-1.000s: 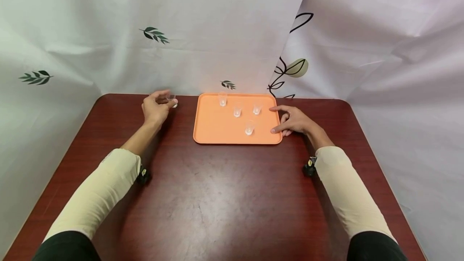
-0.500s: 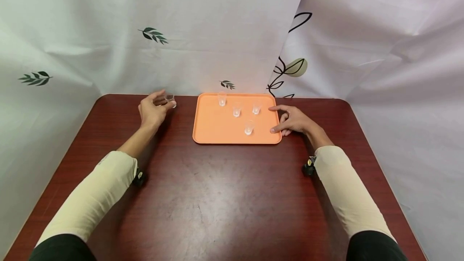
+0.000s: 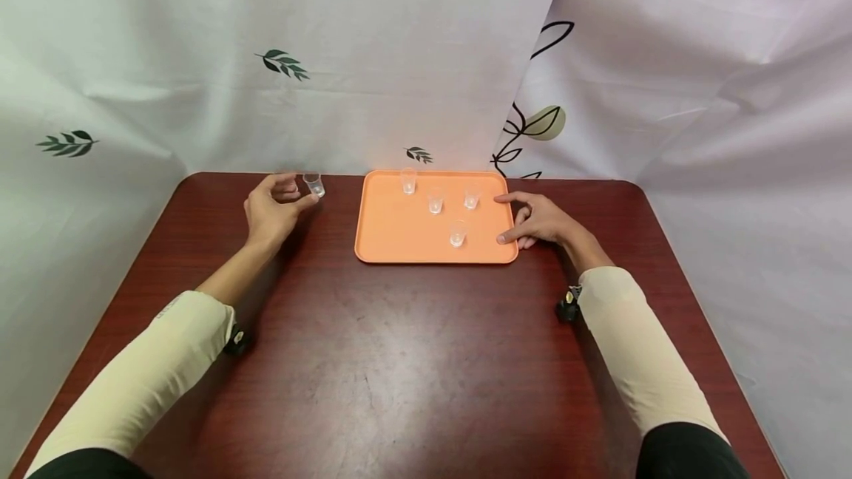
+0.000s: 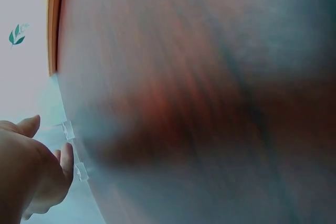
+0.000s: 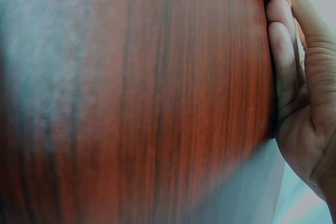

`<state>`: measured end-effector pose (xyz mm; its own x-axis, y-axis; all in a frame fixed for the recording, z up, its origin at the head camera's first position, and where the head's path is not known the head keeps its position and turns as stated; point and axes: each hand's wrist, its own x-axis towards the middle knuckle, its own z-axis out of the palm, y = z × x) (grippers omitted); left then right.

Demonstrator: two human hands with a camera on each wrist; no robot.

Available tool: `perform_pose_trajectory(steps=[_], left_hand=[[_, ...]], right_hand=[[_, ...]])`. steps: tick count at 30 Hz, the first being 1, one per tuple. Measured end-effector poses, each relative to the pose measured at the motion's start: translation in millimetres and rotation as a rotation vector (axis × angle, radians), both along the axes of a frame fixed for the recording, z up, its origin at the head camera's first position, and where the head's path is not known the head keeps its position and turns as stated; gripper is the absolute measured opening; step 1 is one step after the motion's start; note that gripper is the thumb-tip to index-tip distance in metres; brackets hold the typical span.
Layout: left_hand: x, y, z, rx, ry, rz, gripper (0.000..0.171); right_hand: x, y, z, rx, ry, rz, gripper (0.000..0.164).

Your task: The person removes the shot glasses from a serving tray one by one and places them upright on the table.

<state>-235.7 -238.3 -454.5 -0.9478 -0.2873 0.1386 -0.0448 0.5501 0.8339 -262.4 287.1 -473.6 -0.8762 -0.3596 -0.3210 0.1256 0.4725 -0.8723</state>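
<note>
In the head view my left hand (image 3: 271, 213) is at the table's far left, thumb and fingers spread. Just beyond the thumb tip stands a small clear cup (image 3: 314, 184). The left wrist view shows this cup (image 4: 68, 130) in line with the gap between thumb (image 4: 29, 126) and finger, and a second clear cup (image 4: 80, 171) beside the fingers, hidden from the head view. My right hand (image 3: 535, 220) holds the right edge of an orange tray (image 3: 393, 253), thumb over the rim and lower fingers curled against its side. Several clear cups (image 3: 435, 203) stand upright on the tray.
The dark red wooden table (image 3: 373, 361) reaches from my arms to the back. A white leaf-printed sheet (image 3: 399, 80) hangs right behind its far edge and along both sides. The tray lies near that far edge.
My left hand has opened off the clear cup and drawn back to the left, leaving it standing. The right hand and the tray have stayed in place.
</note>
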Motion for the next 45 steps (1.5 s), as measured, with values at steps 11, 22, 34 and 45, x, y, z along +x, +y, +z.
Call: perform_pose_trajectory(steps=[11,22,34,45], left_hand=[[14.2,15,4.8,0.056,0.133,-0.032,0.052],[22.1,47,8.8,0.208,0.178,-0.208,0.045],[25.3,90,-1.4,0.327,0.078,-0.326,0.049],[37.4,140,-9.1,0.434,-0.036,-0.409,0.051]], right_hand=[[-2.7,3,1.8,0.011,-0.002,-0.022,0.093],[-3.3,3,1.9,0.023,-0.014,-0.026,0.097],[-1.9,2,0.2,0.012,-0.022,-0.025,0.095],[-1.4,0,-1.2,0.004,-0.020,-0.030,0.094]])
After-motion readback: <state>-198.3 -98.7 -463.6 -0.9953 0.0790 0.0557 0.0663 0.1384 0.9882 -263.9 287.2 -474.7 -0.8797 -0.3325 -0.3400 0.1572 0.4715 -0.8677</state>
